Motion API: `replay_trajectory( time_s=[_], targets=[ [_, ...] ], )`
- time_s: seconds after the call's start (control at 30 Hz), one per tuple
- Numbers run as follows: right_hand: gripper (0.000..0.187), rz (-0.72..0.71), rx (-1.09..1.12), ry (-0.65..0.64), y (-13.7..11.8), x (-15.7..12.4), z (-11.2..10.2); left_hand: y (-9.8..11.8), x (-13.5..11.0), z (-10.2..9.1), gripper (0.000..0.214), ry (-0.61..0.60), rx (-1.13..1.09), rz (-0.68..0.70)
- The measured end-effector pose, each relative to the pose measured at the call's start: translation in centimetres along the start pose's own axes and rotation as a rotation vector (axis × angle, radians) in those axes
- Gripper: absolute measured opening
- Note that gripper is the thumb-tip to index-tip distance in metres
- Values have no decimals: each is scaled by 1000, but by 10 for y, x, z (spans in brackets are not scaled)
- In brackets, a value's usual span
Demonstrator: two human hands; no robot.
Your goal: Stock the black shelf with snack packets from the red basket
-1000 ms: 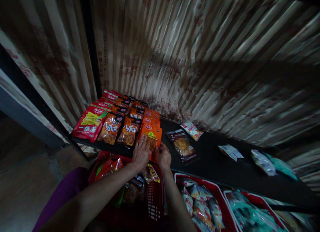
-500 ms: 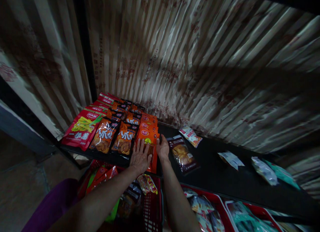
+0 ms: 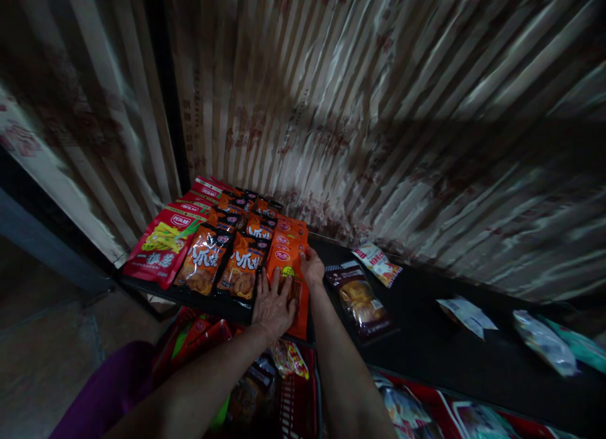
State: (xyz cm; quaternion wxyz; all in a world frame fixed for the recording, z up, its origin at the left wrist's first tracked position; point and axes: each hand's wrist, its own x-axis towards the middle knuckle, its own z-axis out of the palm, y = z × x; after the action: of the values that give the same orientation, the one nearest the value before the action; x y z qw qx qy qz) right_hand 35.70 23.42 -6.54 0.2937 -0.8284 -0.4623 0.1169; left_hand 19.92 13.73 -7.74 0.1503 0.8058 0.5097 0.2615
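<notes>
My left hand [image 3: 273, 307] lies flat with fingers spread on the front orange snack packet [image 3: 298, 322], at the right end of a row of bagged snacks. At the upper right edge of the orange packets, my right hand [image 3: 312, 270] has its fingers bent and closed on the edge; its far fingers are partly hidden. Several orange packets overlap one behind another. Just left of them are black-and-orange snack bags [image 3: 241, 265] in two overlapping columns. Red snack bags [image 3: 163, 243] with a yellow food picture stand at the far left.
On the black shelf [image 3: 416, 325] to the right lie a dark brown snack bag [image 3: 362, 297], a white-and-red packet [image 3: 377, 262] and several pale packets. Below stands a red basket [image 3: 288, 401] of mixed bags, with more filled red containers at right. A pleated curtain [image 3: 331, 110] hangs behind.
The view has shifted, so the shelf's contents appear farther right. My left hand has slid slightly toward the packet's near end, while my right hand sits a little higher along its edge.
</notes>
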Motion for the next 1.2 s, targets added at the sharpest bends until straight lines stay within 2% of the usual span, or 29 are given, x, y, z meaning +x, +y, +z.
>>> replay_trajectory(
  time_s=[0.27,0.57,0.83,1.2],
  targets=[
    [42,16,62,-8,8,11,6,2,0,-3,58,-5,2,-3],
    [40,11,112,65,13,-1,10,0,2,-3,65,-56,50,-37],
    [39,77,167,61,13,2,8,4,4,-5,71,-58,73,-90],
    [36,13,189,122,22,6,15,11,8,-13,65,-93,105,-132]
  ],
)
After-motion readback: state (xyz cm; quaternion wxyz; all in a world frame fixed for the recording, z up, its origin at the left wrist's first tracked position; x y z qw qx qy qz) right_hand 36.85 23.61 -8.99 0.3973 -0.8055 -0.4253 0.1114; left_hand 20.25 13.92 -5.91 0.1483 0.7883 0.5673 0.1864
